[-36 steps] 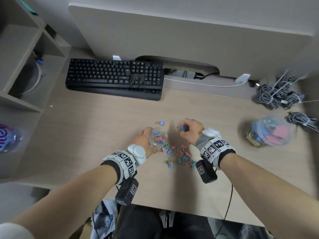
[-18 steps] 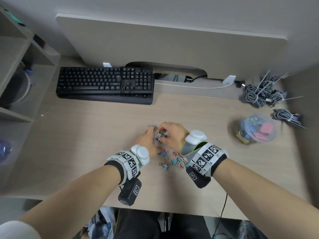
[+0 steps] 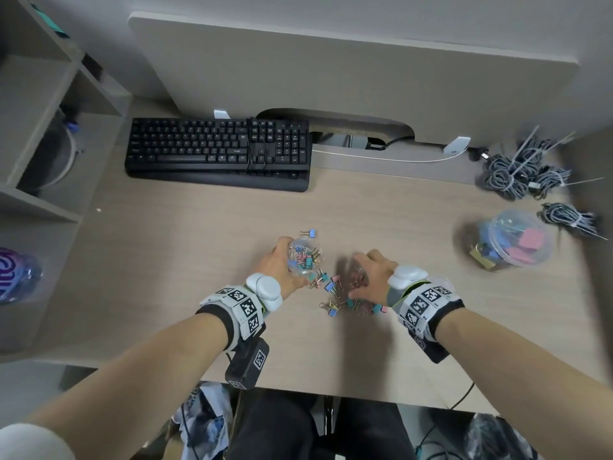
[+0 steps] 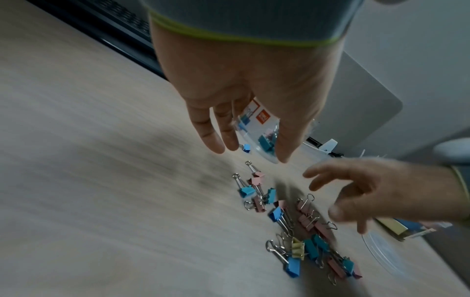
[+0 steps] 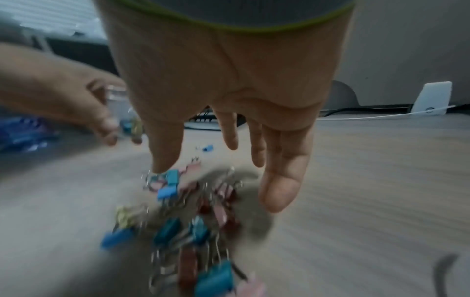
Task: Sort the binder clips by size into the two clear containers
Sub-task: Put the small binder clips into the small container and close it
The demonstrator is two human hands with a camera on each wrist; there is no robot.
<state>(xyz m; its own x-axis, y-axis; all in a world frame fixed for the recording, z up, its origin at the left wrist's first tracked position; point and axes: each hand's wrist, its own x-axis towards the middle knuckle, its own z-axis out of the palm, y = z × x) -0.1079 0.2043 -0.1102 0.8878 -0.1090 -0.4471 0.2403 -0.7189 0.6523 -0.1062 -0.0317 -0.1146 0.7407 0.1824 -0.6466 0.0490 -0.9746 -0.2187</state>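
Observation:
My left hand (image 3: 282, 260) grips a small clear container (image 3: 304, 257) holding several small binder clips, tilted just above the desk; in the left wrist view its fingers (image 4: 216, 130) curl round the container (image 4: 259, 138). My right hand (image 3: 368, 270) hovers with relaxed, spread fingers over a pile of small coloured clips (image 3: 345, 293), holding nothing; the right wrist view shows its fingers (image 5: 277, 188) above the pile (image 5: 183, 221). One blue clip (image 3: 310, 232) lies alone beyond the container. A larger clear container (image 3: 517, 240) with big pink and blue clips stands at the right.
A black keyboard (image 3: 219, 151) lies at the back left of the desk, under a monitor's edge. Bundled grey cables (image 3: 517, 171) sit at the back right. Shelves (image 3: 39, 127) stand on the left. A white cable (image 3: 381, 158) runs along the back.
My right hand carried a clip to the small container, let it go there, and has moved back right over the pile, now empty. The left hand keeps holding the container.

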